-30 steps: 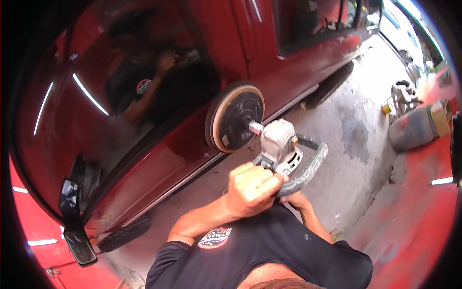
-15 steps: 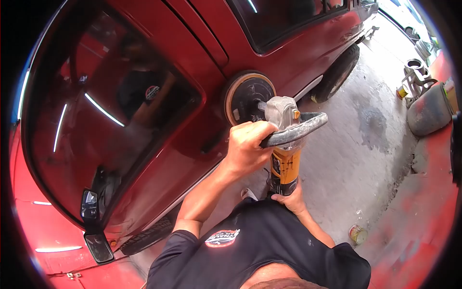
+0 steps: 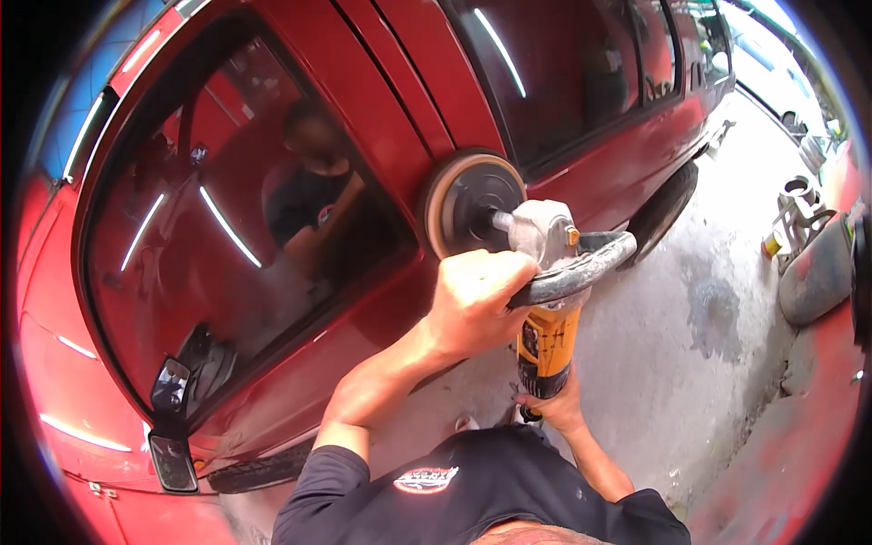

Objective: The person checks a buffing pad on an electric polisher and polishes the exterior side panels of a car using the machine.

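Note:
A yellow and black polisher (image 3: 548, 341) with a grey metal head is held in both hands. My left hand (image 3: 477, 295) is wrapped round the left end of its looped dark handle (image 3: 581, 275). Lower down, my right hand (image 3: 559, 404) grips the black rear end of the body. The round polishing pad (image 3: 472, 204), tan-rimmed with a dark backing, stands against the red car's door panel (image 3: 427, 136), between the front and rear side windows. The pad's working face is turned to the car and hidden.
Left of the pad lies the front side window (image 3: 245, 218), with a side mirror (image 3: 173, 463) at lower left. A rear wheel (image 3: 668, 209) shows beyond the polisher. A grey rounded container (image 3: 813, 282) and metal parts (image 3: 799, 204) stand at the right.
The view has shifted, showing more of the car. The polisher has turned so its yellow body shows, and my right hand, mostly hidden at first, is now visible on its rear end.

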Demonstrator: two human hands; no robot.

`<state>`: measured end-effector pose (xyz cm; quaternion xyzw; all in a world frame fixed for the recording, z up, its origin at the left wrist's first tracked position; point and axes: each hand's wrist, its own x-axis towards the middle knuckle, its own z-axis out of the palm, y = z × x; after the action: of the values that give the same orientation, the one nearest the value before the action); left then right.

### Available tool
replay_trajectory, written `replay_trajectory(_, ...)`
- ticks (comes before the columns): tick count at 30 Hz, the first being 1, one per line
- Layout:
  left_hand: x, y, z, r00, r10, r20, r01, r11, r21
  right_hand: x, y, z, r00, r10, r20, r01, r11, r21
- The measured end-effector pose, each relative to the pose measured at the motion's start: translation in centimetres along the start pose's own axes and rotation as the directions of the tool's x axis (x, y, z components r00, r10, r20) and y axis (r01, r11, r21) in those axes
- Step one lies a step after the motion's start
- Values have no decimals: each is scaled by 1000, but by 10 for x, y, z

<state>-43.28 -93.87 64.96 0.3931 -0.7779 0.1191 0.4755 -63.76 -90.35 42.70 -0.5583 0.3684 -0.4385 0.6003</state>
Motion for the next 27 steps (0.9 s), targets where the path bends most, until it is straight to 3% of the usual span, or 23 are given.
replay_trajectory(1,11,0,-10,999,28,-16,-28,999,29,9,-2,2,999,-44,14,43,997,63)
replay_trajectory(5,60,-3,-47,995,67,-70,-56,988,144,42,-63,8,979,-187,76,185,982,31)
replay_trajectory(10,122,-5,-89,960,138,-242,-86,973,213,80,-139,25,929,-348,126,344,938,50)
replay_trajectory(12,146,-11,-106,937,123,-326,-39,967,251,93,-168,32,907,-404,121,408,913,-8)
replay_trajectory(14,168,-3,-127,926,-3,-377,136,936,326,108,-197,37,901,-395,178,407,913,-34)
replay_trajectory(16,195,-17,-141,819,-39,-573,214,947,241,125,-227,46,874,-446,195,458,889,-19)
replay_trajectory(20,236,-24,-184,812,-21,-584,197,951,240,150,-281,61,827,-527,194,542,840,-27)
replay_trajectory(21,243,-28,-189,817,25,-577,164,948,274,149,-294,61,861,-460,215,476,879,-26)
replay_trajectory(24,246,-32,-183,825,51,-562,141,946,292,153,-282,65,867,-454,204,450,891,68)
replay_trajectory(25,240,-30,-179,840,0,-543,221,913,342,152,-272,62,886,-426,185,424,904,52)
replay_trajectory(27,221,-37,-161,844,-9,-536,224,914,338,145,-246,55,898,-404,175,401,914,56)
